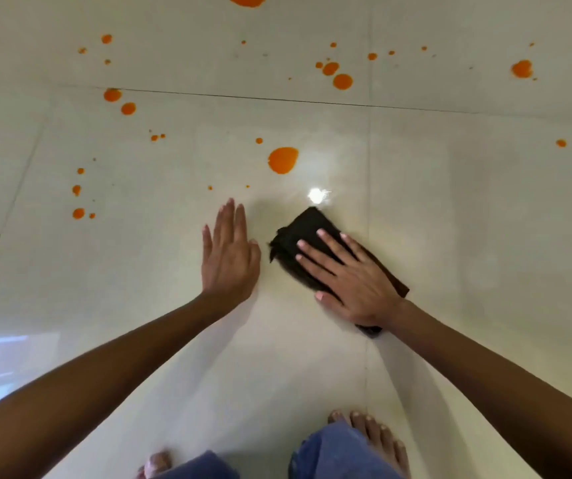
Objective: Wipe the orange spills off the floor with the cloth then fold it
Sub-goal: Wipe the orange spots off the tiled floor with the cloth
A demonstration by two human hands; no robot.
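The dark brown, loosely folded fabric cloth (303, 226) lies flat on the glossy cream tiled floor (457, 219), and everything else is placed from it. The right hand (350, 281) rests on top of the cloth, palm down, fingers straight and spread, pressing the fabric to the tile. Nothing is pinched or curled round. Just left of the cloth and apart from it, the left hand (229, 257) is held flat with its fingers straight and close together, thumb toward the cloth; whether its palm touches the tile I cannot tell. Just past the cloth's far corner a bright white glare spot (317, 196) shines on the tile, and a little farther on sits the largest orange puddle (282, 160) — rounded and not yet wiped. Smaller orange drops (128, 108) lie scattered well beyond the cloth and far out to its left and right. A thin dark grout line (277, 98) crosses the tile well beyond the cloth. On the near side of the cloth, two bare feet (377, 433) and blue denim trouser legs (332, 451) show at the bottom edge.
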